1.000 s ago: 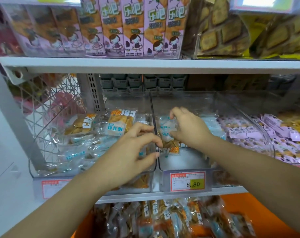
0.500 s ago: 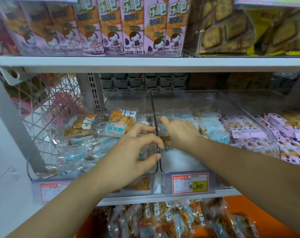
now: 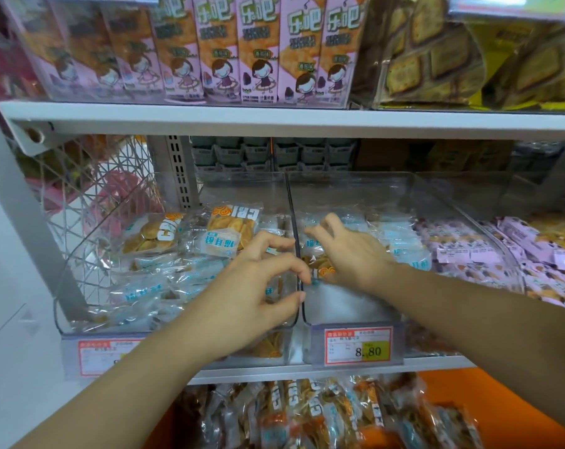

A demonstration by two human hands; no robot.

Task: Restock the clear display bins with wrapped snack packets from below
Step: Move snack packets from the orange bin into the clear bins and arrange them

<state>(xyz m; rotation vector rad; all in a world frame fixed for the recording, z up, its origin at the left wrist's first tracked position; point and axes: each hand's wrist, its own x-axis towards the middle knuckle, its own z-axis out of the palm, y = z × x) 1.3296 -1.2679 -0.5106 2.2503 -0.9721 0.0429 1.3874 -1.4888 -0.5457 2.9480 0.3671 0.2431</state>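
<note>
Two clear bins sit side by side on the middle shelf. The left bin [image 3: 80, 254] is well filled with clear-wrapped biscuit packets [image 3: 229, 231]. The middle bin [image 3: 345, 303] has similar packets [image 3: 401, 241] toward its back and a bare front floor. My right hand [image 3: 349, 254] is inside the middle bin with fingers spread and lifted, its palm over a packet [image 3: 321, 270]. My left hand [image 3: 252, 286] hovers at the left bin's front, loosely curled, fingertips by the dividing wall, holding no packet. More wrapped packets [image 3: 307, 413] lie below in an orange crate [image 3: 452, 387].
A third bin to the right holds purple packets [image 3: 469, 251]. Price tags [image 3: 358, 346] hang on the bin fronts. The white upper shelf [image 3: 274, 116] carries pink cracker boxes [image 3: 258, 50] and bagged crackers close overhead. A wire mesh panel [image 3: 90, 189] closes the left side.
My right hand has let go of the packet it carried into the middle bin and spread its fingers over it. My left hand has stayed in place.
</note>
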